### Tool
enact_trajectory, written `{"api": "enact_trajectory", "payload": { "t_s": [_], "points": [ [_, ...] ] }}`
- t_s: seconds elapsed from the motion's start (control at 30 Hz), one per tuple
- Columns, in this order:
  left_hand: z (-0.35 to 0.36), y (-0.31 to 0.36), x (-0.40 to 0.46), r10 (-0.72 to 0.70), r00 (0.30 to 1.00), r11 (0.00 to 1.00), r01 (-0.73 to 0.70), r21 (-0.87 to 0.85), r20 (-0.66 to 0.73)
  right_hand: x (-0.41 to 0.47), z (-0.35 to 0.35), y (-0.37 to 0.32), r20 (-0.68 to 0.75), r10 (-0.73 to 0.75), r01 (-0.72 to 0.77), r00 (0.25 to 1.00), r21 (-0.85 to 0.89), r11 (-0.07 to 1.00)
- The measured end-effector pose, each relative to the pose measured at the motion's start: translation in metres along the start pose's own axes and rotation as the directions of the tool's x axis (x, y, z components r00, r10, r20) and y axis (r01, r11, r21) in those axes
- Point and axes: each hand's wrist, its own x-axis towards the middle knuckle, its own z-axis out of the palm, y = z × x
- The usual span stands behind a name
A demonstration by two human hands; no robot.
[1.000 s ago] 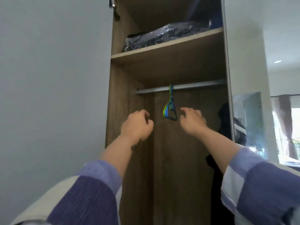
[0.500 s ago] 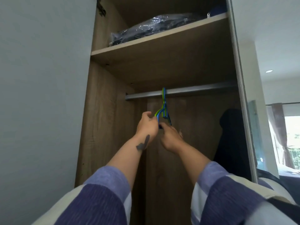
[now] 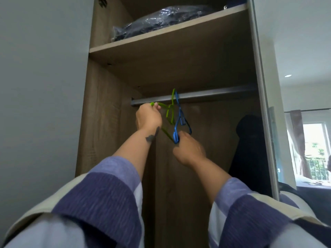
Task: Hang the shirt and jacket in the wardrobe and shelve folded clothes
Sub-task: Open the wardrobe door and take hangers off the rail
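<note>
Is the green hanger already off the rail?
No: the green hanger's hook still loops over the rail, though the left hand grips one end.

Matt wood-grain wardrobe point(image 3: 107, 122), smooth metal rail point(image 3: 215, 94), glossy plastic hangers point(image 3: 176, 120), crinkly shiny bag point(image 3: 161, 20).

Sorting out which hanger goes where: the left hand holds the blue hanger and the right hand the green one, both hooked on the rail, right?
Swapped. In the head view, the left hand holds the green hanger and the right hand the blue hanger; both hook over the rail.
</note>
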Motion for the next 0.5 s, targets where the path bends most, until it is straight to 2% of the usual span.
{"api": "enact_trajectory", "payload": {
  "t_s": [0.3, 0.5],
  "points": [
    [-0.014, 0.024, 0.014, 0.096, 0.995, 0.995, -0.096, 0.001, 0.041, 0.0, -0.005, -0.012, 0.088, 0.006, -0.005, 0.996, -0.005, 1.0],
    [-0.037, 0.0, -0.007, 0.109, 0.994, 0.993, -0.108, 0.05, -0.002, 0.0, -0.002, -0.014, 0.111, 0.033, -0.047, 0.993, 0.122, 0.991]
  ]
}}
